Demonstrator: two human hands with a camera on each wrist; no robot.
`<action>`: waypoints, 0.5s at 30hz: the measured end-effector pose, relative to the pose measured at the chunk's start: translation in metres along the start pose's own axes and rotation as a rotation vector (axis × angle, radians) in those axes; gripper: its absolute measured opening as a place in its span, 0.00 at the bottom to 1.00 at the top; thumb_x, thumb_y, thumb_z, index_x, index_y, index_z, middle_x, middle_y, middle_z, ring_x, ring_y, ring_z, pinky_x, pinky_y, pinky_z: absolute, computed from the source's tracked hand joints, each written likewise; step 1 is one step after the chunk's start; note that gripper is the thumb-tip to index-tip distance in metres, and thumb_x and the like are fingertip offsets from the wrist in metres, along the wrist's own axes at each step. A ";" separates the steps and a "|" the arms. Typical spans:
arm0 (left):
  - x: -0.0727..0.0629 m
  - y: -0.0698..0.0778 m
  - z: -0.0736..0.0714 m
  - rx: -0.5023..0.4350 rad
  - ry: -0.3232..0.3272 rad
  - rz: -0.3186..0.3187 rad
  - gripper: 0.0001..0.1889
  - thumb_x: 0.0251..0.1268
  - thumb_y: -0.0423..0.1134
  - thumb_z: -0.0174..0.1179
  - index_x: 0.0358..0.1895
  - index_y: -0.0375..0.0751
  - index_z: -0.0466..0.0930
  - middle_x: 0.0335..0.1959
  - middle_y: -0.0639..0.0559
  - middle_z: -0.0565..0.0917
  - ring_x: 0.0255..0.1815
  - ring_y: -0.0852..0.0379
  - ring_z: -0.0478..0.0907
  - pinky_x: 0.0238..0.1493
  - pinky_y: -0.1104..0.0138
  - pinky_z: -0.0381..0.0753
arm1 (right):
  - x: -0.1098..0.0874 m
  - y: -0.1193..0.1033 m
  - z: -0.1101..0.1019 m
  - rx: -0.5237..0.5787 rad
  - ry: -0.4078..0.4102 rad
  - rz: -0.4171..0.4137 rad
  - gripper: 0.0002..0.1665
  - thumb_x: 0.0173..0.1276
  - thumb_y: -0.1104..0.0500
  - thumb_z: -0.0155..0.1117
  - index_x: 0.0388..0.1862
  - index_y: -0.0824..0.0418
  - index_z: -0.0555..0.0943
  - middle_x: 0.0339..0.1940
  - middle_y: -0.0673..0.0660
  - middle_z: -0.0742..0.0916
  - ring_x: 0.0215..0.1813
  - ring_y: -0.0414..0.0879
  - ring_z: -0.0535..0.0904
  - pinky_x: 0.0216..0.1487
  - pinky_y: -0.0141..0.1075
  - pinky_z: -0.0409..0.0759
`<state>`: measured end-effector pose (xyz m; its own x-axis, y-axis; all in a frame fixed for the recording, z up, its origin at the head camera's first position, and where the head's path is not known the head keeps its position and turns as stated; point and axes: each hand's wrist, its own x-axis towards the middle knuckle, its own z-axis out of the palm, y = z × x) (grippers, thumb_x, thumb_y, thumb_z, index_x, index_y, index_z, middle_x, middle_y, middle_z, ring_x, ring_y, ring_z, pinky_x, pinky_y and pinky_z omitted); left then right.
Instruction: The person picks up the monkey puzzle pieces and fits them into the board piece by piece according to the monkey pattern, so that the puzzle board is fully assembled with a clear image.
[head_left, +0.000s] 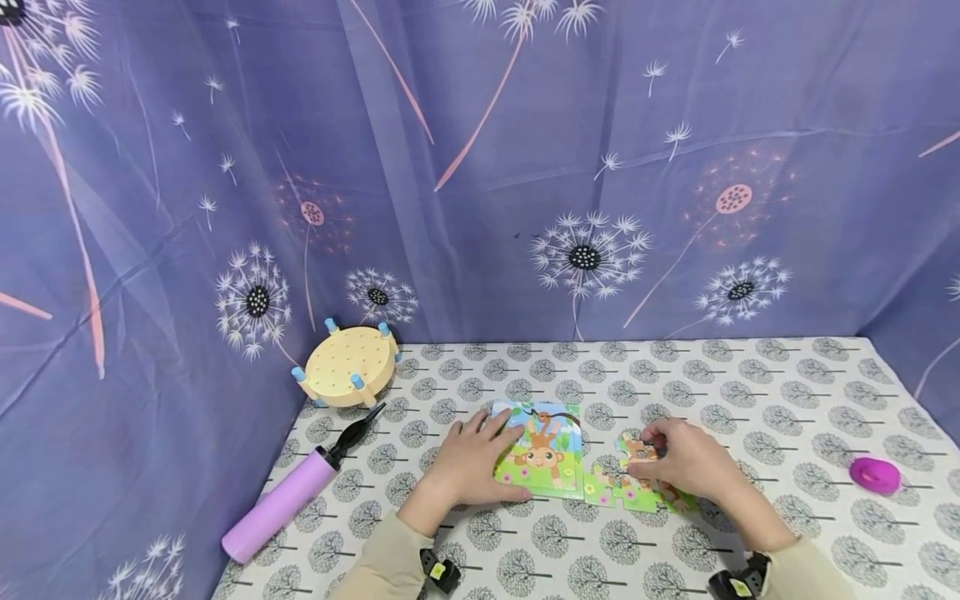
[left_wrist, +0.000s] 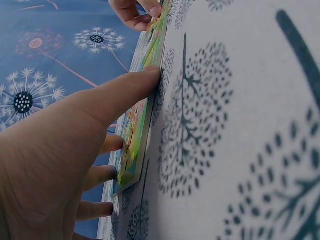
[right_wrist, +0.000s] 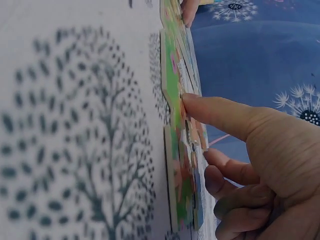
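Note:
A square puzzle picture (head_left: 558,475) of a hanging monkey lies on the patterned cloth. My left hand (head_left: 468,462) rests on its left part with fingers spread and the thumb along the near edge, as the left wrist view also shows. Directly to its right lies a group of joined jigsaw pieces (head_left: 637,500), green with flowers and brown monkey parts. My right hand (head_left: 693,462) is over this group and pinches a brown-and-green puzzle piece (head_left: 634,447) between thumb and index finger. In the right wrist view the thumb (right_wrist: 200,104) presses at the pieces, and the other fingers are curled.
A lilac hand pump (head_left: 281,504) with a black nozzle lies at the left. Behind it a round yellow pegboard-like toy (head_left: 348,362) with blue-tipped legs leans near the curtain. A small magenta oval object (head_left: 875,475) sits at the right. Purple dandelion curtain (head_left: 480,208) encloses the table.

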<state>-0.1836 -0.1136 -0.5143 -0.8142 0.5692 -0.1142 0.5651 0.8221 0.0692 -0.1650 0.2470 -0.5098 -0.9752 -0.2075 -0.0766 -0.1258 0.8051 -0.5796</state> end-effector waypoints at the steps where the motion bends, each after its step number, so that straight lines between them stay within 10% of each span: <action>1: 0.000 0.000 0.000 0.002 0.000 0.001 0.55 0.55 0.86 0.50 0.84 0.63 0.56 0.85 0.52 0.53 0.82 0.37 0.54 0.74 0.34 0.61 | 0.000 0.000 0.000 0.001 0.003 -0.003 0.36 0.50 0.40 0.85 0.47 0.62 0.83 0.31 0.49 0.79 0.27 0.44 0.72 0.29 0.38 0.73; 15: 0.002 0.000 0.003 0.007 0.012 0.015 0.53 0.55 0.86 0.50 0.83 0.66 0.58 0.84 0.50 0.55 0.81 0.35 0.56 0.72 0.34 0.63 | 0.000 0.005 0.000 0.324 0.026 0.034 0.18 0.63 0.54 0.79 0.42 0.62 0.81 0.34 0.53 0.86 0.31 0.47 0.81 0.28 0.35 0.83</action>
<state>-0.1853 -0.1127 -0.5171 -0.8069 0.5819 -0.1014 0.5784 0.8133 0.0634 -0.1656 0.2507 -0.5130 -0.9828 -0.1657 -0.0819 -0.0326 0.5917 -0.8055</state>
